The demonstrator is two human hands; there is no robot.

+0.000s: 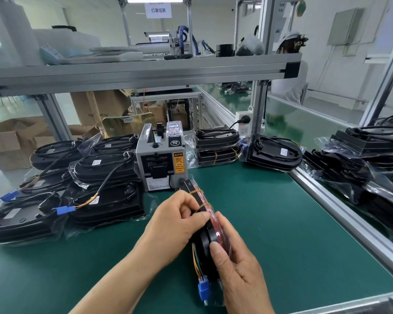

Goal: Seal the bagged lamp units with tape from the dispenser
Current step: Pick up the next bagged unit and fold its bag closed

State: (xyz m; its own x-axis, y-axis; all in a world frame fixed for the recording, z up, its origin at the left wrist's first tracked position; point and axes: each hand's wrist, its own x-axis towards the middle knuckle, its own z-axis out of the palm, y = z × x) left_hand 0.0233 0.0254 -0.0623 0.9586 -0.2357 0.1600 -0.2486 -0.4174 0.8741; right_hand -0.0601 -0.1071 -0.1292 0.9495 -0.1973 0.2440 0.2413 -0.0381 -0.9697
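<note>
pinching the top edge of the bagged lamp unit (202, 244), the fingers (189, 203) of the left hand (168, 220) curl close together over the plastic with the thumb pressed against them; whether a strip of tape lies under them cannot be told, the right hand (240, 268) cups the near side, its thumb flat on the black rim and the other fingers wrapped behind, so the unit stands on edge above the green mat (281, 223), just in front of the tape dispenser (161, 159), the bag looks slick and loose, so the fold may spring open if either grip eases to reach for tape, and a seal laid over wrinkled film would likely lift, the yellow rubber bands (196, 192) near the far end could catch a strip and pull it askew, the blue connector (203, 288) and its wires hang low inside the bag and may snag or poke the film if the unit tips, the far end sits near the dispenser's front, so a forward nudge could knock it, and the stacked units (104, 168) at the left lie close enough to be jostled
</note>
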